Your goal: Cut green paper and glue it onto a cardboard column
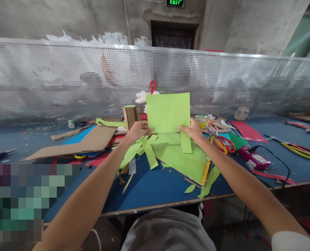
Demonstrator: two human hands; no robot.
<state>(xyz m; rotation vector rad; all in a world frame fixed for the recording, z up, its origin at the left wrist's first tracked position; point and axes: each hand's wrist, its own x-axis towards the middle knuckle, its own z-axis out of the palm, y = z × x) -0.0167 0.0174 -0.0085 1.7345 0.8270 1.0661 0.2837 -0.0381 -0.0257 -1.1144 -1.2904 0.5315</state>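
Note:
Between my two hands a light green sheet of paper is held upright above the table. My left hand pinches its lower left corner, thumb in front. At the lower right corner my right hand grips the sheet, thumb in front. A short green paper strip hangs below the right thumb; whether it is part of the sheet I cannot tell. Beneath lie a larger green piece, several green strips and a yellow cutter or ruler-like strip. The fingers behind the sheet are hidden.
Scissors with red and yellow handles lie right of my right hand. Farther right are a purple device with a black cord and another pair of scissors. Cardboard pieces spread at left. A perforated metal screen stands behind.

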